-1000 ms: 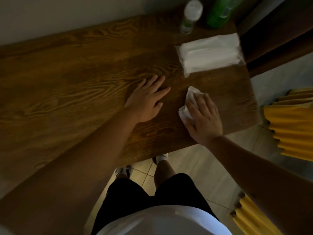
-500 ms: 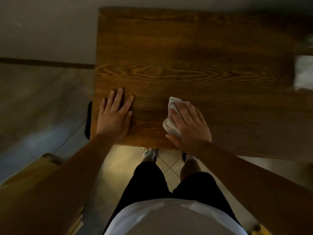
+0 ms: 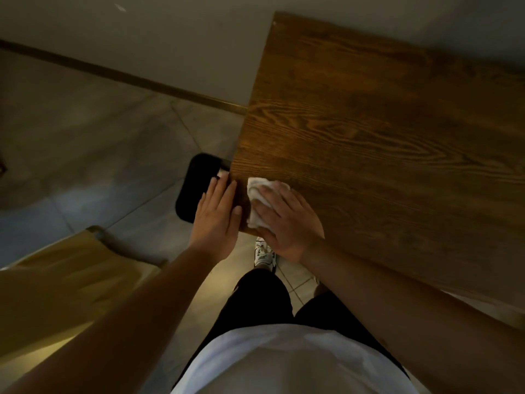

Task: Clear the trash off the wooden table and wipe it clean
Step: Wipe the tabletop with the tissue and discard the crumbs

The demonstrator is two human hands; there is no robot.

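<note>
The wooden table (image 3: pixel 383 132) fills the right of the head view, its left end near the middle of the frame. My right hand (image 3: pixel 287 220) presses a crumpled white wipe (image 3: pixel 257 199) flat against the table's near left corner, fingers spread over it. My left hand (image 3: pixel 217 216) lies straight-fingered along the table's left edge, just beside the wipe, partly past the edge and over a black bin (image 3: pixel 196 189) on the floor. Something pale shows inside the bin near my fingertips; I cannot tell what it is.
The black bin stands on the tiled floor against the table's left end. A yellow chair (image 3: pixel 65 282) is at the lower left. A wall with a dark skirting board (image 3: pixel 122 76) runs behind. My legs and a white shoe (image 3: pixel 265 253) are below the table edge.
Both hands have slid left along the table to its left corner. The right hand carried the wipe along the surface. The left hand now reaches the edge above the bin. The wipe pack and bottles left view.
</note>
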